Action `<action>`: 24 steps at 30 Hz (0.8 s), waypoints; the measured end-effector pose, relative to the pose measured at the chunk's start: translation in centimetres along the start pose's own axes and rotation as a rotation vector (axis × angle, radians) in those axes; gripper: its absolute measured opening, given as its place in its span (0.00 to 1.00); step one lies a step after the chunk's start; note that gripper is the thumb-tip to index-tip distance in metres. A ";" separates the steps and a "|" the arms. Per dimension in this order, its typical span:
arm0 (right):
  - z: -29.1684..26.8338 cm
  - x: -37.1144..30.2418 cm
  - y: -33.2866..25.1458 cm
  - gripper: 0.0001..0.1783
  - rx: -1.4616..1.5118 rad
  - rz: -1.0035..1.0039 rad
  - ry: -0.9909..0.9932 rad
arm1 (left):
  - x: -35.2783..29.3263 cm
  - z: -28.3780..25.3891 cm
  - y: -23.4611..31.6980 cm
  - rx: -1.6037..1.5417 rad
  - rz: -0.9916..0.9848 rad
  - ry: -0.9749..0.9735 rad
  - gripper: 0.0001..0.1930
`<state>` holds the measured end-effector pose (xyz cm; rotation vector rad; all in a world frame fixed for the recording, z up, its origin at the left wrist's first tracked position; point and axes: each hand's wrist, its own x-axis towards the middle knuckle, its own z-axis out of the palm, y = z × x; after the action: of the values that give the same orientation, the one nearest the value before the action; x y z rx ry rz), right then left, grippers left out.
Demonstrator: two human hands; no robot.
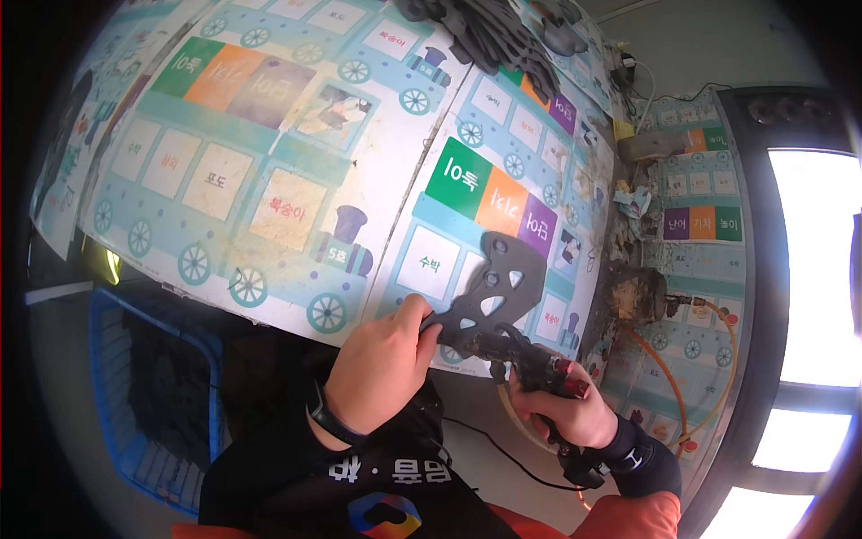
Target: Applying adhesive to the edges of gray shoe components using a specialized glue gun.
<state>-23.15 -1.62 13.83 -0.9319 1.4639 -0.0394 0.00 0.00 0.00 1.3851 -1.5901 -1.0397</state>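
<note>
My left hand (pixel 382 368), closed, pinches one end of a dark grey flat part (pixel 498 287) with several cutouts, held up over the printed table covering. My right hand (pixel 566 409) is wrapped round a dark spray gun (pixel 525 359) with red knobs at its back. The gun's front end is close to the grey part's lower edge; I cannot tell whether they touch. A pale hose (pixel 514 404) runs down from the gun beside my right hand.
More dark grey parts (pixel 489 40) are heaped at the table's far side. A blue basket (pixel 215 377) stands low on the left. At the right are a stained metal pot (pixel 636 295) and an orange hose (pixel 669 377). The printed table covering (pixel 377 207) shows a seam.
</note>
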 end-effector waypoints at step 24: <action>0.4 0.2 -0.3 0.14 0.014 0.009 0.005 | 0.1 -0.1 -0.1 -0.004 -0.016 -0.026 0.08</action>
<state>-22.62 -1.66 13.77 -0.9144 1.4705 -0.0449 0.09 -0.10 -0.07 1.3886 -1.5975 -1.0735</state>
